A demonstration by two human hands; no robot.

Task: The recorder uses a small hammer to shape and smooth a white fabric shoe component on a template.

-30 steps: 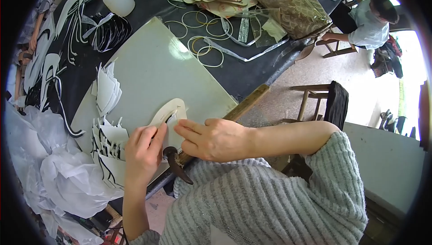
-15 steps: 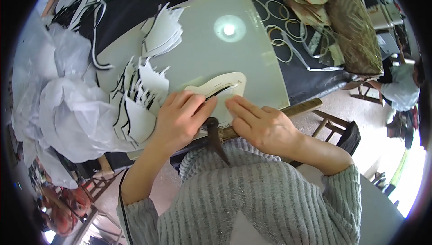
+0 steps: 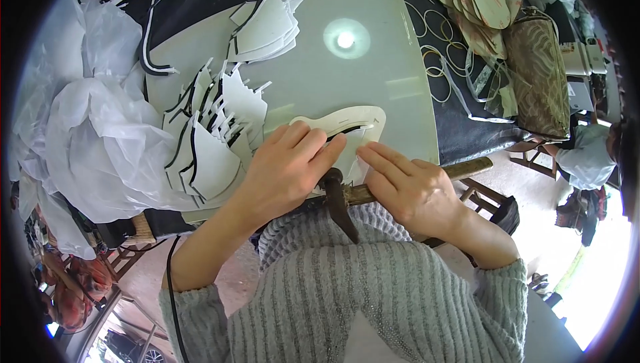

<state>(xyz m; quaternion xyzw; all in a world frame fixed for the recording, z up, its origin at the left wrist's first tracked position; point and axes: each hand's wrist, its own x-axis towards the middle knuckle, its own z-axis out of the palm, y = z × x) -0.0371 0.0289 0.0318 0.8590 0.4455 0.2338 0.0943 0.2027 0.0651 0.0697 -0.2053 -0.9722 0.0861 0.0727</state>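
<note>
A cream curved template (image 3: 375,118) lies near the front edge of the board, with a white piece (image 3: 359,168) and its black edging strip (image 3: 343,133) over it. My left hand (image 3: 288,166) has its fingers curled, thumb and fingertips on the left part of this work. On the right side, my right hand (image 3: 417,190) has index and middle fingers together at the white piece's edge; its thumb is hidden. Just in front of both hands lies a hammer (image 3: 341,213), its dark head between my wrists and its wooden handle (image 3: 467,168) running right, under my right hand.
The pale board (image 3: 400,50) bears two stacks of black-edged white pieces (image 3: 217,156), (image 3: 267,33) at left. A translucent plastic bag (image 3: 100,156) bulges beside them. Right of the board are thin rings (image 3: 437,63), cream cut pieces (image 3: 477,3) and a brown patterned bundle (image 3: 539,76).
The whole view has shifted, so the board and stacks appear farther right. Both hands stay at the white piece, with only slight changes in the fingers.
</note>
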